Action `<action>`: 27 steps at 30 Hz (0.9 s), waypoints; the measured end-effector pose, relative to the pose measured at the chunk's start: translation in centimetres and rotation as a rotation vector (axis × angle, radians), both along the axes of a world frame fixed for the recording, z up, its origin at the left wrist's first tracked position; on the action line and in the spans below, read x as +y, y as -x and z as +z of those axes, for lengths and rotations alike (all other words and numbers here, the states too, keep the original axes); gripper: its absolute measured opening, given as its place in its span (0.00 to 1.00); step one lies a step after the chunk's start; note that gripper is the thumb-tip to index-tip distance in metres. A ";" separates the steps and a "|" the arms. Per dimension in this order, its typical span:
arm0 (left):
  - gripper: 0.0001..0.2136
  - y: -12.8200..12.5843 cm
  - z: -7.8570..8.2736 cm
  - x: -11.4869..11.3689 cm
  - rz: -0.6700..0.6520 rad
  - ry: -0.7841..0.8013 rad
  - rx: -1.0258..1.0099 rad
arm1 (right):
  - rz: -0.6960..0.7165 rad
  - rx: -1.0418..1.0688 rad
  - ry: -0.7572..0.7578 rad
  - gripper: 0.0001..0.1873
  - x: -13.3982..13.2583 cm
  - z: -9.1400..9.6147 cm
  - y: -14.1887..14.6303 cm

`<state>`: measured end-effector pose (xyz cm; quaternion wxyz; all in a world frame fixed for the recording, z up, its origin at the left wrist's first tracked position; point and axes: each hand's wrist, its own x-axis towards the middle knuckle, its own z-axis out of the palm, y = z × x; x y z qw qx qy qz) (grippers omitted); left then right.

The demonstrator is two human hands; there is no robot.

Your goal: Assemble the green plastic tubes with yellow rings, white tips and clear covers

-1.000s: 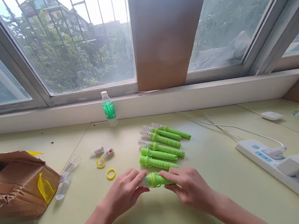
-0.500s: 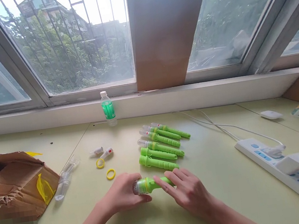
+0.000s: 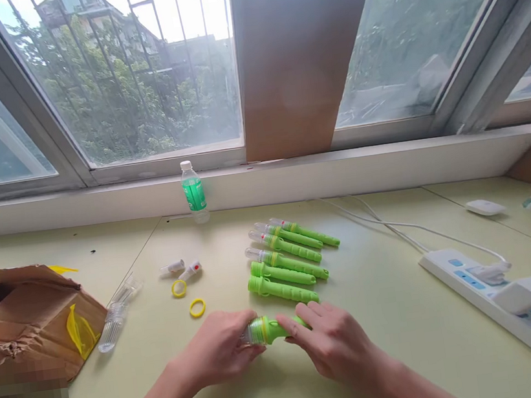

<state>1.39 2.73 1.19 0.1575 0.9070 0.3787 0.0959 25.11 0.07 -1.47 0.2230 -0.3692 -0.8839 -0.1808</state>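
Observation:
My left hand (image 3: 230, 347) is closed around the clear plastic end of a green stick with a yellow ring (image 3: 266, 330). My right hand (image 3: 329, 334) grips its green handle, the index finger laid along it. The stick lies level above the table, its two ends partly hidden by my fingers. Just beyond are two green handles without clear caps (image 3: 282, 289), with threaded ends. Behind them lie several green sticks with clear caps (image 3: 288, 265). Two yellow rings (image 3: 197, 308) and two small white pieces with clear ends (image 3: 191, 271) rest to the left.
Nested clear caps (image 3: 113, 323) lie beside an open cardboard box (image 3: 32, 321) at left. A bottle with a green label (image 3: 194, 195) stands by the window wall. On the right are a white power strip (image 3: 496, 312) with plugs, cables (image 3: 390, 221) and a small white device (image 3: 484, 207).
The left hand has turned slightly around the clear end, and more of its fingers now cover it. Both hands keep hold of the stick. The whole view has shifted a little.

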 end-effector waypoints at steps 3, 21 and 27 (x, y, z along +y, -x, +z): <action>0.06 -0.2 -0.2 0.0 -0.041 -0.315 0.099 | -0.019 0.082 0.178 0.11 -0.1 1.3 -0.1; 0.13 0.1 0.9 0.1 0.017 0.633 -0.341 | 0.116 0.055 -0.266 0.15 -0.2 1.2 -0.8; 0.11 0.3 1.4 -0.1 0.005 0.570 -0.300 | 0.095 -0.054 -0.262 0.17 -0.1 1.4 -1.0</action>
